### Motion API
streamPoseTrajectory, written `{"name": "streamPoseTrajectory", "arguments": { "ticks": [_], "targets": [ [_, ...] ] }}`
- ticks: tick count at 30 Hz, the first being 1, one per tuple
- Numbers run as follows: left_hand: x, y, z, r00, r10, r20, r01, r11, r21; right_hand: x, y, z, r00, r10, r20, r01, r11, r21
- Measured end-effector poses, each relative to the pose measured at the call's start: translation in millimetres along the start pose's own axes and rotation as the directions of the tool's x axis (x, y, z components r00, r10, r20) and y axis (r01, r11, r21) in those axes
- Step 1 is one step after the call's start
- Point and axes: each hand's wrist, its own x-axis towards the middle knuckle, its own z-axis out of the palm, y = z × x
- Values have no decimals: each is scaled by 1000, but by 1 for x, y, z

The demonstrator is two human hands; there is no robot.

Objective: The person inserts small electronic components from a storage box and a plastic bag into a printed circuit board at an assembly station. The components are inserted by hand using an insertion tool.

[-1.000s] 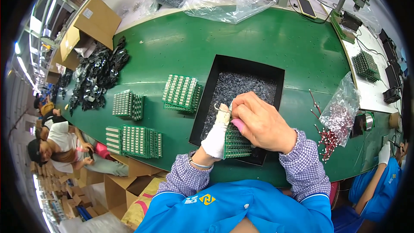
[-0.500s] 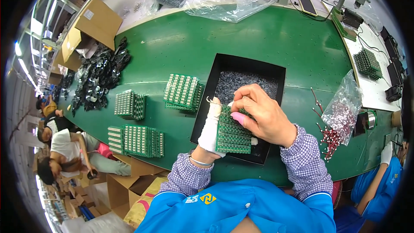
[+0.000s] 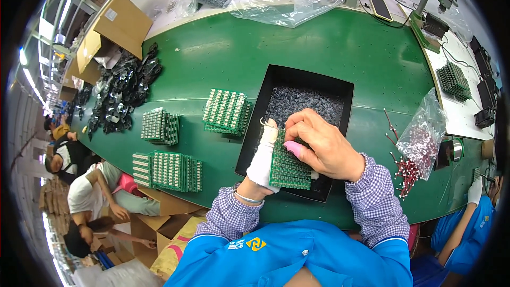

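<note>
A green circuit board panel (image 3: 289,172), dotted with rows of small dark parts, is held over a black tray (image 3: 348,111). My left hand (image 3: 261,163), in a white glove, grips the panel along its left edge. My right hand (image 3: 321,146) wears a pink cover on the thumb; its thumb and fingertips are pinched together at the panel's upper part. Whatever lies between those fingertips is hidden or too small to name. Many tiny dark parts (image 3: 305,103) fill the tray's far portion.
To the left stand stacks of green circuit boards (image 3: 226,109), with black plastic bags (image 3: 122,90) beyond. On the right lie red wires (image 3: 408,172) beside a clear bag (image 3: 427,127). A phone (image 3: 380,8) rests at the back. Two co-workers (image 3: 87,196) appear at far left.
My hands and the panel have shifted very slightly to the right, with the right fingers still at the panel's upper part. At far left, a co-worker has bent lower.
</note>
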Motion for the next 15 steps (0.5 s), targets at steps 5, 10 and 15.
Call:
{"name": "streamPoseTrajectory", "arguments": {
  "ticks": [5, 10, 15],
  "targets": [
    [0, 0, -3, 999, -7, 42, 7, 1000, 0, -1, 6, 4, 998, 56, -21, -51, 982, 184],
    [0, -2, -11, 1000, 4, 3, -4, 999, 39, 1, -1, 4, 998, 0, -57, 3, 999, 43],
    [0, -4, -10, 997, 23, -74, -18, 997, 73, 0, -3, 5, 997, -75, -25, 69, 982, -174]
  ]
}}
